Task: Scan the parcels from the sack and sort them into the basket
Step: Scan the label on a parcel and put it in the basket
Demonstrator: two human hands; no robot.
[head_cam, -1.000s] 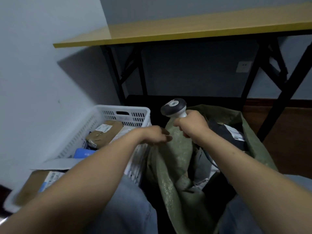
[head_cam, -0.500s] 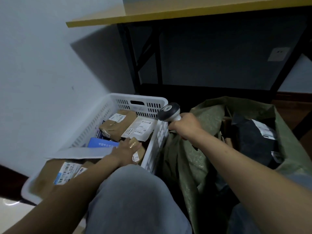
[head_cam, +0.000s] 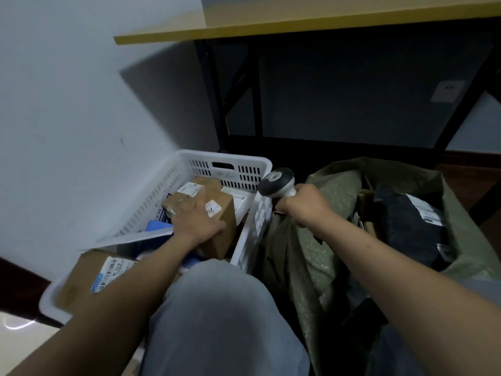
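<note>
A white slotted basket (head_cam: 225, 158) stands at the left with several parcels inside. My left hand (head_cam: 195, 223) reaches into it and holds a brown cardboard box (head_cam: 226, 215) with a small white sticker, fingers spread over its top and left side. The box sits tilted on the other parcels. My right hand (head_cam: 303, 204) grips the handle of a black and white barcode scanner (head_cam: 279, 181) just above the rim of the green woven sack (head_cam: 320, 256). A black parcel (head_cam: 406, 221) with a white label lies in the open sack.
A large brown parcel (head_cam: 78, 280) with a barcode label fills the basket's near end, with a blue parcel (head_cam: 157, 226) behind it. My knee in jeans (head_cam: 217, 308) lies between basket and sack. A yellow-topped table (head_cam: 298, 20) on black legs stands behind; a wall is at the left.
My left hand left the sack's edge, went into the basket and now holds the brown box further in. The right hand kept the scanner at the sack's rim.
</note>
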